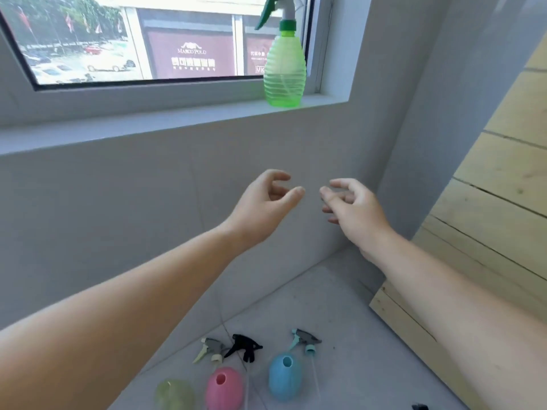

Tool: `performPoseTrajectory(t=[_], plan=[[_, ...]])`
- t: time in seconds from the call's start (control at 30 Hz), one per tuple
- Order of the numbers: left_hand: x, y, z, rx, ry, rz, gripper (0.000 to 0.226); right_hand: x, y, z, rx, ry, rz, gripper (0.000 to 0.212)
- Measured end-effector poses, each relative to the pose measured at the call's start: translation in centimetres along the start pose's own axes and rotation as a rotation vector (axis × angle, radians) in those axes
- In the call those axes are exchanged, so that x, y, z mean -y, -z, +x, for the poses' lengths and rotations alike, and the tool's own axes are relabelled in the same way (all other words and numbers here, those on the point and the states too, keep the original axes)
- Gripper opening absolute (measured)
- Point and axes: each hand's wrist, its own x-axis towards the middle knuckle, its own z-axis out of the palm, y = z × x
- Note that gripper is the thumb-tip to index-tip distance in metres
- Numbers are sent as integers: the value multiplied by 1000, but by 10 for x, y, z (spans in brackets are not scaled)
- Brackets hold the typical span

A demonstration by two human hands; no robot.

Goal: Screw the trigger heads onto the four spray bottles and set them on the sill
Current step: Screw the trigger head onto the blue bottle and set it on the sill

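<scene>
Left hand (263, 199) and right hand (352, 208), both empty with fingers loosely curled apart, hover below the sill (177, 119) bearing the assembled green bottle (284, 69).

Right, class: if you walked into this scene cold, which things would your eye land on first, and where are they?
The bright green spray bottle, trigger head on, stands upright at the right end of the window sill. Mid-frame, the left hand and right hand are raised empty, fingers loosely curled. Low down on the floor stand open pink, blue and yellowish bottles, with three loose trigger heads just beyond them.
</scene>
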Motion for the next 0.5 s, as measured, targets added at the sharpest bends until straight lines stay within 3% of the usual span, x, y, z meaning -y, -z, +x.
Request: performPoseTrajectory(t=[0.13,0.27,0.4,0.5], plan=[[86,-34,-55,183,272,26,60,-82,-3,-40,65,-177,-88,33],[165,-66,-110,357,471,70,96,-168,-11,-71,139,-354,-150,19],[217,-95,-148,420,561,108,123,-236,-25,-90,206,-551,-191,27],[245,-116,-170,430,611,136,130,-278,-39,-96,276,-658,-220,41]])
